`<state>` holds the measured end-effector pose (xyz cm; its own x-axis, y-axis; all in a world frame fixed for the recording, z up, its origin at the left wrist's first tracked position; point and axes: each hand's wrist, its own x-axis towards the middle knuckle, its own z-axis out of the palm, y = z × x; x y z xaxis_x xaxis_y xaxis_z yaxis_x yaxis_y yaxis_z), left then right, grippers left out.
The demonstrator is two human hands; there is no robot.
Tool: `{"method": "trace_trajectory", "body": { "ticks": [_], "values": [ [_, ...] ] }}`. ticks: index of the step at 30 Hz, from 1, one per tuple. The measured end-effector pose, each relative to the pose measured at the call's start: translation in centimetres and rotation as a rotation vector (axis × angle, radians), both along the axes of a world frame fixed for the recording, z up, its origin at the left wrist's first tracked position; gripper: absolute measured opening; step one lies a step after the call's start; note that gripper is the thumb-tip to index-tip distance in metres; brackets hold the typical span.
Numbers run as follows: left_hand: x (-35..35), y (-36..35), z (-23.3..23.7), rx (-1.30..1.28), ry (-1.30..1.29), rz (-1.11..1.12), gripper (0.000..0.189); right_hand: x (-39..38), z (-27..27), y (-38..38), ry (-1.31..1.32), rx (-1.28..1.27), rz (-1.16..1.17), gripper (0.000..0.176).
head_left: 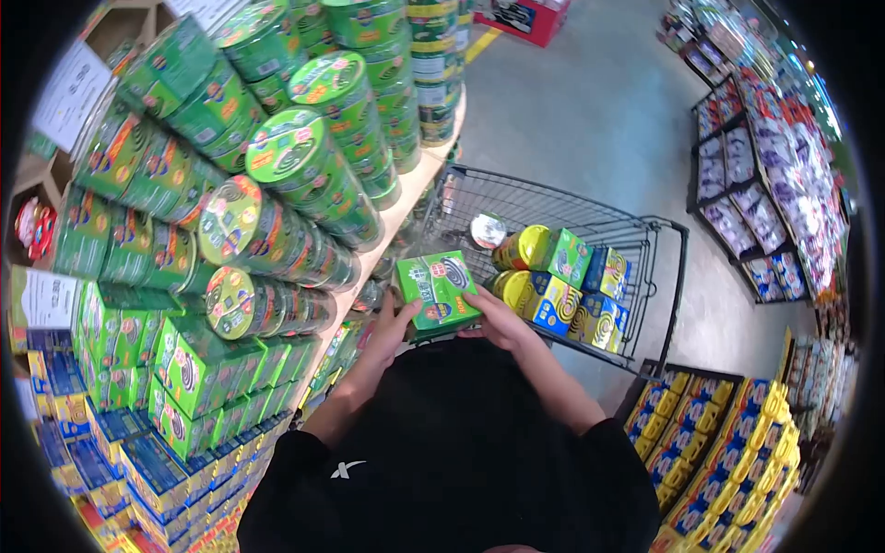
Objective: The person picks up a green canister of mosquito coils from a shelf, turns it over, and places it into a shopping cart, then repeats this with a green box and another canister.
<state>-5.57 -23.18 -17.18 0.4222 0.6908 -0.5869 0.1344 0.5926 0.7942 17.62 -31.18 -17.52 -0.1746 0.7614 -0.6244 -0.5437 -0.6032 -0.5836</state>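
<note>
While the fingers [411, 306] of the left hand [396, 323] and right hand [500, 319] curl shut around the near edges of one green box [440, 288], the step in hand looks like holding it just off the cart's [608, 219] 9 o'clock rim. Moving it on calls for a level lift clear of that wire rim. The box is squarish and glossy, printed with a coil; other boxes [567, 253] lie in the cart at 3 o'clock, and cans [295, 170] stack at 10.

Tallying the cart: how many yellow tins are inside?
2 yellow tins in the cart: one beside the green box, one nearer, by the right hand. Others may be hidden.
</note>
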Motion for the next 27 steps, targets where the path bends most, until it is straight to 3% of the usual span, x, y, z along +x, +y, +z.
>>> {"method": "trace_trajectory", "body": {
  "ticks": [4,5,10,15,22,26,27],
  "values": [
    [-0.2,0.3,-1.0,-0.105,0.083,-0.031,0.086,1.2,-1.3,-0.8,0.041,0.01,-0.051,0.058],
    [-0.6,0.5,-2.0,-0.112,0.004,-0.063,0.085,1.8,-1.3,-1.2,0.038,0.026,-0.08,0.059],
    [-0.3,0.9,-2.3,-0.065,-0.067,0.019,0.071,8.0,-2.0,-4.5,-0.206,0.083,-0.358,0.071],
    [-0.3,1.0,-2.9,-0.105,-0.018,0.098,0.067,12.5,-3.4,-8.5,-0.413,-0.034,-0.717,0.066],
    [1.3,1.2,-3.4,-0.142,-0.013,0.063,0.063,15.0,-10.2,-12.1,-0.256,0.038,-1.067,0.053],
    [2.2,1.3,-3.2,-0.142,-0.008,0.025,0.062,17.0,-14.4,-14.2,-0.008,0.076,-1.089,0.047],
    [2.3,1.5,-3.0,-0.142,-0.011,0.024,0.062,17.1,-14.3,-14.4,-0.069,0.045,-1.074,0.047]
  ]
}}
